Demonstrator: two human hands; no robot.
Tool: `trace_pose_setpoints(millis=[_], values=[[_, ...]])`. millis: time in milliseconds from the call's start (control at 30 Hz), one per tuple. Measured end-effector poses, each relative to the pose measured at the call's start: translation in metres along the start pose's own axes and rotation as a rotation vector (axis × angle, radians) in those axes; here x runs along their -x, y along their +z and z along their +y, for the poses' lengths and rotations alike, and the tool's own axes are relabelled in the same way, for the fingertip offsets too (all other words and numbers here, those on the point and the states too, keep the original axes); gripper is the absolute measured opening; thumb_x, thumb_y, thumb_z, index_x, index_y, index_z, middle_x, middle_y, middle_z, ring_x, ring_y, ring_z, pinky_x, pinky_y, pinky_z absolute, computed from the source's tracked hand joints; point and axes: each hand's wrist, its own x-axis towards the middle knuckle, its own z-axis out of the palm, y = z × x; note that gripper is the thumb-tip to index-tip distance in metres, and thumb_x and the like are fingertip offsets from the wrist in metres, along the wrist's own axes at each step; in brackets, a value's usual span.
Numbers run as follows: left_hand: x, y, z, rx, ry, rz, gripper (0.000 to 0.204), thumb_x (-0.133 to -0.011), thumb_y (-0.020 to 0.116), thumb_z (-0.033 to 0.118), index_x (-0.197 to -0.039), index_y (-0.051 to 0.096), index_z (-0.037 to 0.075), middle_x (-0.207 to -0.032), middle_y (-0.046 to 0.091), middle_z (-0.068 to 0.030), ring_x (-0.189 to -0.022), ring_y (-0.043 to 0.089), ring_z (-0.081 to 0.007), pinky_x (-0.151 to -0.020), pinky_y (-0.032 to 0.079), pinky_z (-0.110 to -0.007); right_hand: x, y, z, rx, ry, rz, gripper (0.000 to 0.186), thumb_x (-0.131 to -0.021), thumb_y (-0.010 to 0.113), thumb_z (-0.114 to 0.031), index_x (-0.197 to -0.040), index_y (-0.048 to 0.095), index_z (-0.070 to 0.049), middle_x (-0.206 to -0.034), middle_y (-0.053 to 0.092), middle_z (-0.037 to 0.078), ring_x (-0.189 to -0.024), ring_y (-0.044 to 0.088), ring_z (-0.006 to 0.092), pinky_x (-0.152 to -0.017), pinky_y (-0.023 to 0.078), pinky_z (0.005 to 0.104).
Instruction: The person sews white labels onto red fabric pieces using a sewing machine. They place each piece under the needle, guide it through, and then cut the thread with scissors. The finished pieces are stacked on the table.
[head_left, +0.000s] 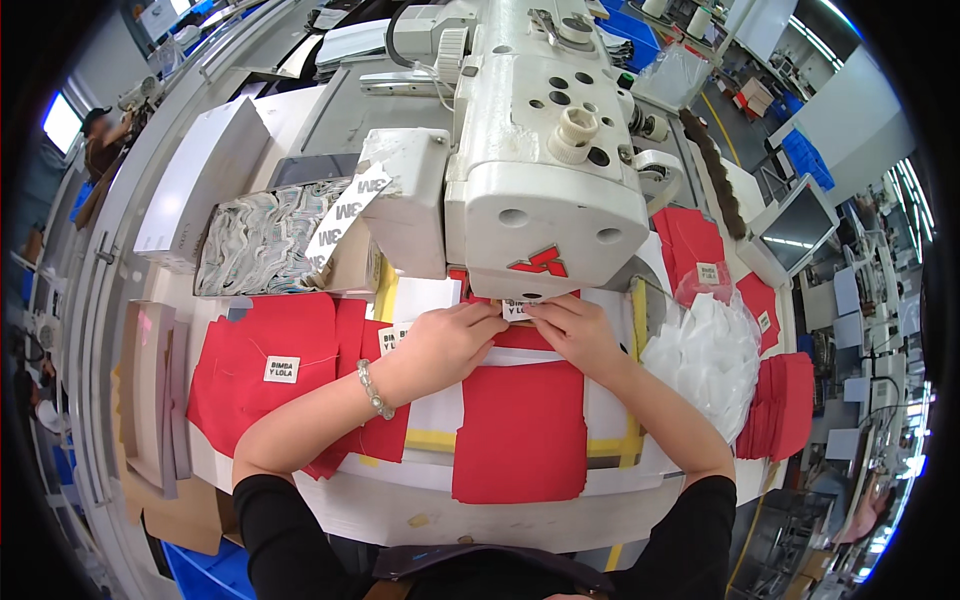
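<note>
Below the head of a white sewing machine [550, 215], a small white fabric label [517, 311] with dark print lies over red fabric. My left hand [455, 345] pinches the label's left side with its fingertips. From the right, my right hand [575, 335] has bent fingers pressed together at the label's other edge. A red fabric piece [520, 430] lies flat in front of both hands, its far part reaching toward the machine. The needle area is mostly hidden behind the machine head and my fingers.
Left are labelled red pieces [265, 350], a box of folded label strips [270, 240] and a long white carton [205, 185]. Right are a heap of white pieces [700, 360], a red fabric stack [780, 405] and a screen [798, 232]. Another person [105, 140] is far left.
</note>
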Motion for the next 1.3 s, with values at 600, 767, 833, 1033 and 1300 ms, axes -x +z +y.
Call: trace_pose_setpoints(millis=[600,767,833,1033,1300], values=[[0.002,0.014,0.001,-0.417,0.168,-0.102,0.052,-0.087,0.065,0.035,-0.130,0.058,0.005,-0.128,0.060,-0.0089,-0.117,0.054,-0.0211,-0.099,0.041,-0.038,-0.003,0.002,0.013,0.186,-0.138,-0.032,0.020,-0.077,0.068,-0.010,-0.097,0.068,-0.007,-0.096,0.066,0.003,-0.092,0.065,0.0224,-0.083,0.049,0.0369],[0.001,0.027,0.006,-0.472,0.138,-0.099,0.056,-0.088,0.063,0.037,-0.132,0.054,0.003,-0.125,0.060,-0.0127,-0.116,0.053,-0.0240,-0.097,0.041,-0.038,0.003,-0.008,0.006,0.217,-0.095,-0.109,0.027,-0.080,0.071,-0.021,-0.106,0.070,-0.012,-0.106,0.068,-0.003,-0.103,0.060,0.0166,-0.092,0.037,0.0406],[0.001,0.029,0.008,-0.500,0.142,-0.100,0.058,-0.088,0.063,0.039,-0.131,0.054,0.001,-0.124,0.060,-0.0135,-0.116,0.053,-0.0246,-0.098,0.041,-0.038,0.007,-0.014,0.006,0.246,-0.111,-0.203,0.031,-0.083,0.071,-0.025,-0.112,0.069,-0.013,-0.113,0.067,-0.004,-0.108,0.058,0.0148,-0.093,0.035,0.0417],[0.000,0.001,-0.008,-0.368,0.077,-0.154,0.068,-0.086,0.064,0.048,-0.130,0.053,-0.003,-0.125,0.058,-0.0154,-0.118,0.052,-0.0282,-0.101,0.040,-0.040,0.014,-0.017,0.004,0.295,-0.051,-0.300,0.039,-0.087,0.067,-0.027,-0.123,0.064,-0.014,-0.125,0.062,-0.002,-0.117,0.054,0.0136,-0.095,0.035,0.0435],[0.001,0.005,-0.033,-0.354,0.026,-0.158,0.071,-0.087,0.061,0.057,-0.120,0.057,-0.006,-0.115,0.060,-0.0145,-0.107,0.054,-0.0268,-0.092,0.044,-0.036,0.012,-0.016,0.009,0.264,-0.082,-0.319,0.038,-0.088,0.065,-0.025,-0.125,0.063,-0.015,-0.125,0.062,-0.002,-0.116,0.054,0.0144,-0.095,0.035,0.0433]])
